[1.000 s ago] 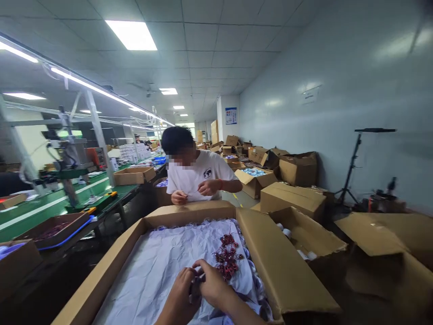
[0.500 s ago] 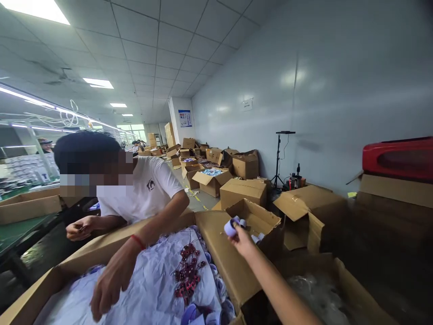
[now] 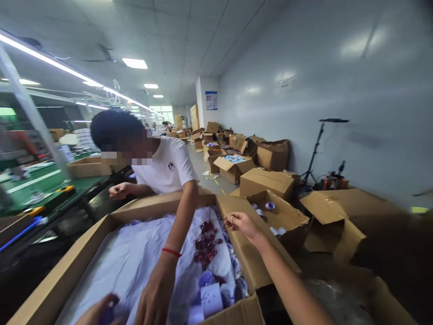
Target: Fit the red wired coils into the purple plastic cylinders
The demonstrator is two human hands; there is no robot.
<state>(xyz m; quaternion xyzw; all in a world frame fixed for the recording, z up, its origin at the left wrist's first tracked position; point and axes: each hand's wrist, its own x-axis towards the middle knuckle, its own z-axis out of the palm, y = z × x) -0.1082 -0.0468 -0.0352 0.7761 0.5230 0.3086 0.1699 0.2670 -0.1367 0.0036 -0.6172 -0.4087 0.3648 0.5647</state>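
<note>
My right hand [image 3: 244, 226] is over the near flap of the big carton [image 3: 237, 243], its fingers pinched together; whatever lies between the fingertips is too small to make out. At the bottom left edge my left hand [image 3: 96, 312] is partly in view, closed around a blurred purple piece [image 3: 107, 314]. White paper [image 3: 135, 257] lies in the carton with a cluster of dark red beaded pieces [image 3: 205, 243] on it. Several short, wide purple tube pieces [image 3: 211, 299] sit in its front corner. A co-worker's hand [image 3: 154, 293] reaches down beside my left hand.
An open box [image 3: 287, 214] with several purple tube pieces stands just beyond my right arm. Across the carton leans the co-worker in a white shirt [image 3: 165, 167]. More cartons [image 3: 267, 183] line the wall. A green workbench [image 3: 81, 185] runs along the left.
My right hand no longer holds the purple tube piece and has drawn back over the flap. My left hand has come into view. The co-worker's arm reaches nearer, and the view has turned left.
</note>
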